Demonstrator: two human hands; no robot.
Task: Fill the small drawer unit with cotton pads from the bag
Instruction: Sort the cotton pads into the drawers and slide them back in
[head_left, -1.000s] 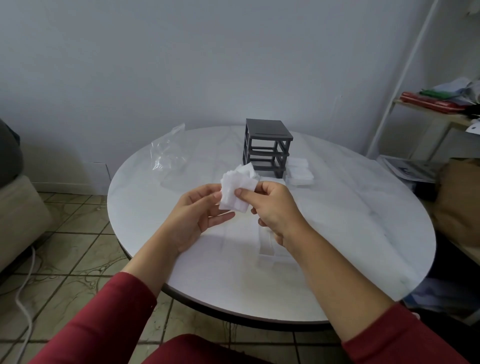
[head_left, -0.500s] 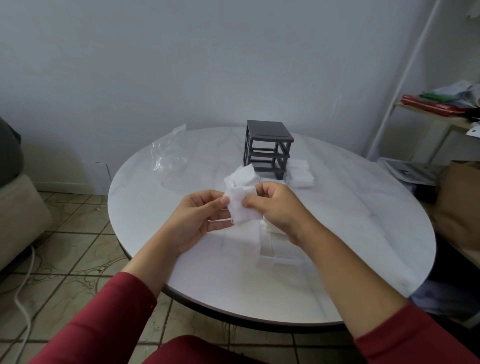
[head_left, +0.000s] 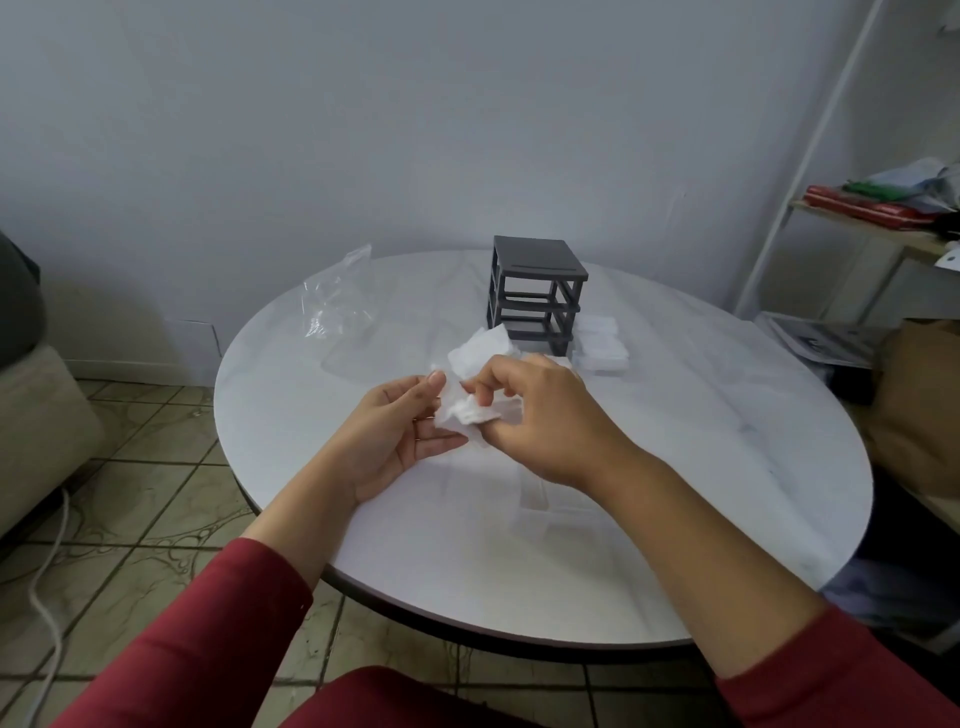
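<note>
Centre of frame: left grip (head_left: 396, 436) and right grip (head_left: 540, 415) both pinch a bunch of cotton pads (head_left: 462, 413) above the worktop (head_left: 727, 441); dark drawer unit (head_left: 535, 291) stands behind, upper centre; clear bag (head_left: 337, 301) lies upper left.

White cotton pads (head_left: 470, 410), grey drawer unit (head_left: 535, 291)

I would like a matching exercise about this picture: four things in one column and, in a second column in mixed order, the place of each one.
Things
1. cotton pads
2. plastic bag
3. drawer unit
4. red item

Places
A. on the shelf at the right
B. held between the left hand and the right hand
C. on the far left part of the table
D. upright at the middle of the table's far side

Pairs: 1-B, 2-C, 3-D, 4-A
</note>
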